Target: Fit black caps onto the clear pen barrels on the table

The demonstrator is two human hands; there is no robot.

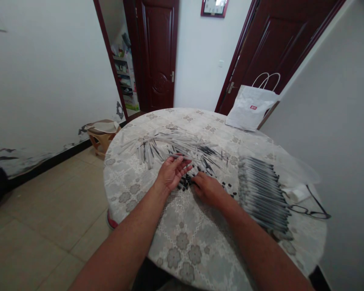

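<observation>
My left hand point(172, 171) is turned palm up over the table, thumb and fingers closed on a slim pen point(176, 156) that looks grey and translucent. To its right, my right hand point(208, 186) is lowered to a heap of small black caps point(185, 182), its fingertips curled in among them. Whether a cap is between those fingers is hidden. Beyond both hands spreads a loose pile of clear pen tubes point(182, 139), with dark refills point(208, 150) mixed in. On the right, many assembled pens point(262, 192) lie side by side in a stack.
The round table point(182, 242) has a flowered cloth. Eyeglasses point(309, 212) and clear plastic wrapping point(300, 165) lie at its right side. A white paper bag point(251, 107) stands at the back right. A stool point(101, 135) is by the left wall.
</observation>
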